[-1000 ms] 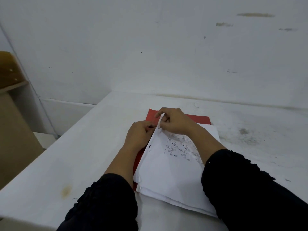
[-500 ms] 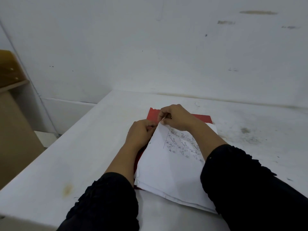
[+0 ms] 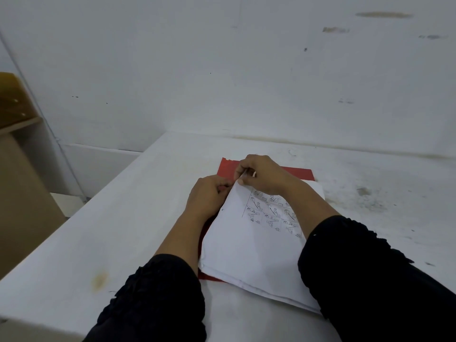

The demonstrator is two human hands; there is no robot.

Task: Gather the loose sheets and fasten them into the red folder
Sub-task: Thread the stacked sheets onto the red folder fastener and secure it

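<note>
Red folder (image 3: pixel 228 167): flat on white table (image 3: pixel 123 230). Sheets (image 3: pixel 249 245): stacked on folder. Right hand (image 3: pixel 261 174): pinching sheets' far corner. Left hand (image 3: pixel 207 193): curled beside that corner, grip unclear.

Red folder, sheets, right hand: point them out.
Folder (image 3: pixel 228 167): head view, bare far left corner.
Sheets (image 3: pixel 249 248): head view, blank middle of top sheet.
Right hand (image 3: pixel 265 175): head view, back of hand.
</note>
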